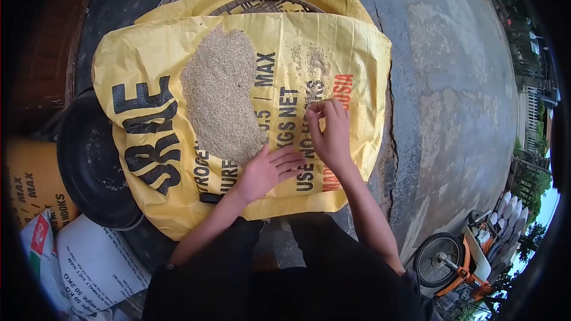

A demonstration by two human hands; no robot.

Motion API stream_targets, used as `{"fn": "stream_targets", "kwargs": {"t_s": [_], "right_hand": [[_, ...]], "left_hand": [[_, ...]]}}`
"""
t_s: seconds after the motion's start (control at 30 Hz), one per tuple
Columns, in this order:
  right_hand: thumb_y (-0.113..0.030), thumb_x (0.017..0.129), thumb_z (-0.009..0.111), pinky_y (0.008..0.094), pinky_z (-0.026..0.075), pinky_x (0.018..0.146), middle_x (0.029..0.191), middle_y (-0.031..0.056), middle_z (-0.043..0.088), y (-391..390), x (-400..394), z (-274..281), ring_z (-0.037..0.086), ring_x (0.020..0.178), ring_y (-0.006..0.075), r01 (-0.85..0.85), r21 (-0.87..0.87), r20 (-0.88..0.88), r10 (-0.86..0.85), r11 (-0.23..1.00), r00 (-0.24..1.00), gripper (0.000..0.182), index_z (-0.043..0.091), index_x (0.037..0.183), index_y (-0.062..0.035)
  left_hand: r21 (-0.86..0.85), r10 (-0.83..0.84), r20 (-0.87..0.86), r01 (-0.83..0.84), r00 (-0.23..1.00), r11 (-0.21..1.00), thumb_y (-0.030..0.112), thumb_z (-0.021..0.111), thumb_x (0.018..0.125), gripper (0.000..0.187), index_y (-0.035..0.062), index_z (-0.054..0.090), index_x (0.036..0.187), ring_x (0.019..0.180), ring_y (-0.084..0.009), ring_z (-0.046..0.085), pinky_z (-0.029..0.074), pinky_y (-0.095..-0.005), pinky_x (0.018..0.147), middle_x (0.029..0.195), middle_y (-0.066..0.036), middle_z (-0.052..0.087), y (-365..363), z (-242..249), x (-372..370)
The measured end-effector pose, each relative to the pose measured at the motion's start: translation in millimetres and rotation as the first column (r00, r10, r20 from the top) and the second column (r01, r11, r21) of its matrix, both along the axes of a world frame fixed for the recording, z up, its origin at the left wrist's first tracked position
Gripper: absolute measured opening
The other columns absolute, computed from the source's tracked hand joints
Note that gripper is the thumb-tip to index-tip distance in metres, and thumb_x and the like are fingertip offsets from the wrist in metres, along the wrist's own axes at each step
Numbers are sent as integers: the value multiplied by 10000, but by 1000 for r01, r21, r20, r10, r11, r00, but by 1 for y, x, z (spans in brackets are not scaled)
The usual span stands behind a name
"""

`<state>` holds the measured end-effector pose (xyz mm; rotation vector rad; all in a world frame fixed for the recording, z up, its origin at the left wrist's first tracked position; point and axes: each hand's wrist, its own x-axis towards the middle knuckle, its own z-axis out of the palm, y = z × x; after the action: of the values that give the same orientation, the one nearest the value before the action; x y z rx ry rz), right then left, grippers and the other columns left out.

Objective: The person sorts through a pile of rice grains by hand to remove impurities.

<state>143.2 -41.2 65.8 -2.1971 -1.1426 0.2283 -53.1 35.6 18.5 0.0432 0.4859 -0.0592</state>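
Observation:
A pile of pale grain [223, 95] lies spread on a yellow printed sack [369, 41]. To its right, near the printed letters, is a thinner scatter of grains [312, 59]. At the lower edge of the pile, my left hand [269, 171] is open, with fingers stretched out to the right over the sack. My right hand [331, 134] hovers above the lettering right of the pile. Its thumb and fingertips are pinched together; whatever may be between them is too small to make out.
Woven baskets [267, 5] stand behind the sack. A black round basin [98, 160] sits at the left, above a white sack [104, 261] and other bags. Cracked concrete floor [452, 113] stretches to the right, with an orange motorbike [461, 261] at lower right.

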Motion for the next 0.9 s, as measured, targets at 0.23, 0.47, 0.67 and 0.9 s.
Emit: {"fn": "stream_targets", "kwargs": {"t_s": [0.23,0.47,0.67,0.9], "right_hand": [[-109,903,721,401,387,831,964,62,576,-44,-69,4,570,913,256,-217,-182,69,232,959,970,147,617,1005,-86],[-112,894,729,395,389,809,909,47,593,-36,-29,-2,585,907,240,-77,-66,24,79,995,997,122,632,964,-92],[-128,916,701,393,411,827,943,62,647,-7,43,-16,633,870,265,252,-52,-26,-254,966,967,116,652,1014,-92],[-199,917,709,406,400,818,961,72,648,9,52,-20,641,895,277,201,-206,196,-160,958,967,160,615,991,-93]], "left_hand": [[51,-33,-20,34,999,998,505,298,1113,668,-28,447,1487,1199,-218,584,430,-416,1077,1299,-99,626,-4,-14,-7],[84,-87,47,83,995,993,480,274,1118,698,-86,363,1519,1437,-354,450,326,-480,1230,1515,-241,485,-3,-15,-5],[73,-85,45,82,995,994,516,238,1110,756,-113,330,1519,1506,-413,333,253,-516,1270,1583,-313,362,-1,-9,-3],[23,-70,71,69,995,997,523,241,1109,762,-110,316,1527,1511,-409,326,247,-509,1274,1589,-301,361,1,-9,-3]]}}
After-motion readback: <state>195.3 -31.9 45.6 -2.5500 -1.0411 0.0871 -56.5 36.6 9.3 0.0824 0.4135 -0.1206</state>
